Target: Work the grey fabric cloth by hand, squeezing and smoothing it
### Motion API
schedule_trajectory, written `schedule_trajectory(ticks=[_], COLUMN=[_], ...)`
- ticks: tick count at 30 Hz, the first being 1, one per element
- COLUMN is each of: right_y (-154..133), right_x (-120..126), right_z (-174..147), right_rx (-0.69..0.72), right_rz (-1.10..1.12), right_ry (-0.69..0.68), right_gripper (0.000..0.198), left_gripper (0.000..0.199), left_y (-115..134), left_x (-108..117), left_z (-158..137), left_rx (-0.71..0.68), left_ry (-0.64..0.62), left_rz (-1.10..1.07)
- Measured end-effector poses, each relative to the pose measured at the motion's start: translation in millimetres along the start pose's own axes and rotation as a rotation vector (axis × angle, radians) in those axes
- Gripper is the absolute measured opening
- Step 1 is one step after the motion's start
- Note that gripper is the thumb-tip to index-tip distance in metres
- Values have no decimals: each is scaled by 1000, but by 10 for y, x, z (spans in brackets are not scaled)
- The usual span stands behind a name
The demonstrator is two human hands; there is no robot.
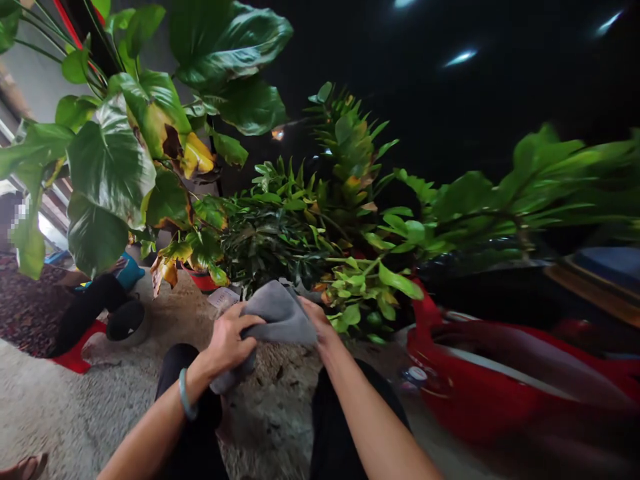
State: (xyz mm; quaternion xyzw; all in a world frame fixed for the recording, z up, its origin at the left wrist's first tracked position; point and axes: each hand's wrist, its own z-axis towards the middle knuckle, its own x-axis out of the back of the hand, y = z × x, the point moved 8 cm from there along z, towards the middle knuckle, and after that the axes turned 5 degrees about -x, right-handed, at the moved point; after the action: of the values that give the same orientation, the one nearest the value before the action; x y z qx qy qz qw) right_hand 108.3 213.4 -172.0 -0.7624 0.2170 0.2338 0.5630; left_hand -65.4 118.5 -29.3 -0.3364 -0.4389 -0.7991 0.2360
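A grey cloth [280, 313] stretches between my two hands, in front of my knees. My left hand [233, 337], with a pale bangle on its wrist, is closed on the cloth's left side, and part of the cloth hangs below it. At the cloth's right edge, my right hand [319, 325] grips it; its fingers are mostly hidden behind the fabric. Just beyond the cloth are low green leaves [355, 293] and a dark-leaved plant [270, 247]. Whether the cloth touches any leaf I cannot tell.
A large-leaved plant [113, 153] with some yellowed, browned leaves stands at the left. Beyond it a person [30, 307] sits on a red stool [80, 350] beside a dark bucket [127, 323]. A blurred red container [465, 380] lies to the right, on the concrete floor [115, 407].
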Motion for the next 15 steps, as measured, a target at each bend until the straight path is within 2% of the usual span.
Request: schedule_trajectory(ticks=[2, 5, 6, 7, 9, 12, 14, 15], right_y=[12, 11, 9, 7, 8, 16, 17, 17], right_x=[-2, -53, -78, -101, -127, -120, -101, -94], right_z=[-8, -52, -68, -81, -95, -90, -81, -78], right_rx=[-27, -63, -70, -74, -81, -86, -86, -86], right_rz=[12, 57, 73, 85, 87, 65, 54, 54], right_ry=[4, 3, 2, 2, 13, 31, 34, 31], right_gripper=[35, 36, 36, 37, 37, 34, 33, 34], left_gripper=[39, 31, 29, 29, 31, 32, 27, 23], left_y=[-17, -143, -228, -340, -609, -896, -874, -791], left_x=[394, 1100, 1235, 1292, 1173, 687, 458, 428], left_z=[-45, 145, 237, 320, 382, 68, -255, -372], left_rx=[9, 112, 168, 238, 384, 527, 533, 501], left_ry=[209, 574, 622, 619, 475, 188, 116, 121], left_rz=[15, 155, 206, 247, 288, 229, 107, 36])
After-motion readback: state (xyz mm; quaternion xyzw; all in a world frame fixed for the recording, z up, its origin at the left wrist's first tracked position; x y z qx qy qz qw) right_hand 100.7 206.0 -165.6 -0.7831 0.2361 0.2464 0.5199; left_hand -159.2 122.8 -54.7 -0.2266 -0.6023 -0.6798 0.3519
